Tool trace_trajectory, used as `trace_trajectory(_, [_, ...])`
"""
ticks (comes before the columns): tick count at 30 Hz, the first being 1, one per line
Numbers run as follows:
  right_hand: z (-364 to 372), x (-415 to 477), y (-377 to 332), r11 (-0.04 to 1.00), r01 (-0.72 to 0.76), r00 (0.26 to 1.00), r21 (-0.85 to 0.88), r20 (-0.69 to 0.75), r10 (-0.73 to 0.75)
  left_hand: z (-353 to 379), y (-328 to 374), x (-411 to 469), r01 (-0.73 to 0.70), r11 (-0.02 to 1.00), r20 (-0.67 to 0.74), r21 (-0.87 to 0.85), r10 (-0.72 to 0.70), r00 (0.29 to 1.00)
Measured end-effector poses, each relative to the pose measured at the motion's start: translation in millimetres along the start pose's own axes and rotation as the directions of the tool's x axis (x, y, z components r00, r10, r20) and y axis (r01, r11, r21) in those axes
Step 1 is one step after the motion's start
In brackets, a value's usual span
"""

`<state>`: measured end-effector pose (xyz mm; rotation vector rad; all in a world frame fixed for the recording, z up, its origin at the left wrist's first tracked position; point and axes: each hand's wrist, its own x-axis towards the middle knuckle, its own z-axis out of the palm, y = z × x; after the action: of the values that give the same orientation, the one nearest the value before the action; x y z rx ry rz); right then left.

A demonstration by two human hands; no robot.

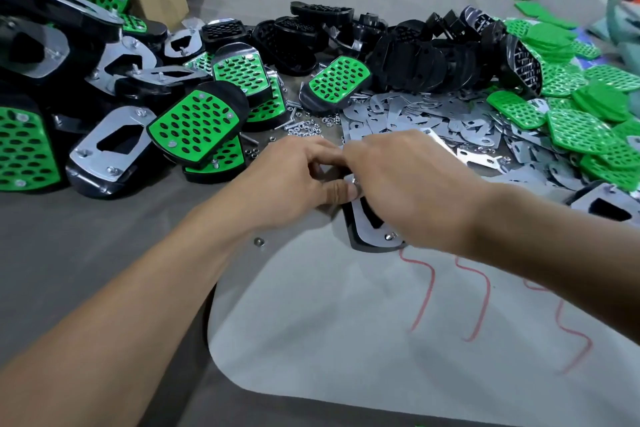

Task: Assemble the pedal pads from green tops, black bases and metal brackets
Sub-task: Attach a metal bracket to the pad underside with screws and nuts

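Hands are meeting over a pedal pad (367, 238) at the table's (104, 239) middle.
Left hand (301, 177) is pinching its far end; right hand (398, 177) is covering it, fingers hidden.

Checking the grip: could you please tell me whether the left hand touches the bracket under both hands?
Touching: head view shows the left hand pressing its thumb on the bracket.

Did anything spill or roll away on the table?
Yes. Small nuts and screws lie scattered loose on the table between the piles. One stray nut sits alone beside the left arm, apart from the rest. It could easily get lost.
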<state>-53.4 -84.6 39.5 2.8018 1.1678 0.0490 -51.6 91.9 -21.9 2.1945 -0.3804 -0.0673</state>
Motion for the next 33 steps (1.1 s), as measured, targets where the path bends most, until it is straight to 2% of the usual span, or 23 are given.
trace_trajectory(3, [-10, 9, 11, 0.990, -0.010, 0.985, 0.137, -0.172, 0.033, 1, -1, -1, 0.017, 0.999, -0.022, -0.030, -0.018, 1.000])
trace_trajectory(5, [-16, 14, 18, 0.952, -0.032, 0.967, 0.304, -0.231, 0.106, 0, -2, -1, 0.028, 0.999, -0.014, -0.014, -0.028, 0.999])
trace_trajectory(8, [-10, 10, 28, 0.806, -0.076, 0.931, 0.587, -0.248, 0.268, 0, -2, -2, 0.026, 0.999, 0.004, 0.019, -0.026, 1.000])
trace_trajectory(11, [10, 0, 33, 0.606, -0.113, 0.886, 0.787, -0.196, 0.420, 0, -2, -1, 0.051, 0.999, 0.001, -0.001, -0.051, 0.999])
trace_trajectory(14, [29, -5, 33, 0.426, -0.117, 0.821, 0.897, -0.154, 0.550, -1, 0, -1, 0.033, 0.999, 0.027, 0.005, -0.033, 0.999])
trace_trajectory(17, [38, -6, 34, 0.313, -0.097, 0.772, 0.945, -0.127, 0.623, -1, 0, 1, 0.031, 0.999, 0.021, -0.028, -0.030, 0.999])
trace_trajectory(25, [50, -13, 41, 0.275, -0.072, 0.769, 0.959, -0.121, 0.627, 4, 0, 2, 0.017, 0.998, -0.025, -0.052, -0.019, 1.000])
trace_trajectory(30, [51, -14, 40, 0.327, -0.108, 0.732, 0.939, -0.148, 0.666, 5, 1, 0, 0.040, 0.997, -0.063, -0.058, -0.044, 0.997])
trace_trajectory(33, [48, -15, 35, 0.320, -0.084, 0.750, 0.944, -0.152, 0.644, 5, 3, -1, 0.053, 0.995, -0.066, -0.083, -0.059, 0.996])
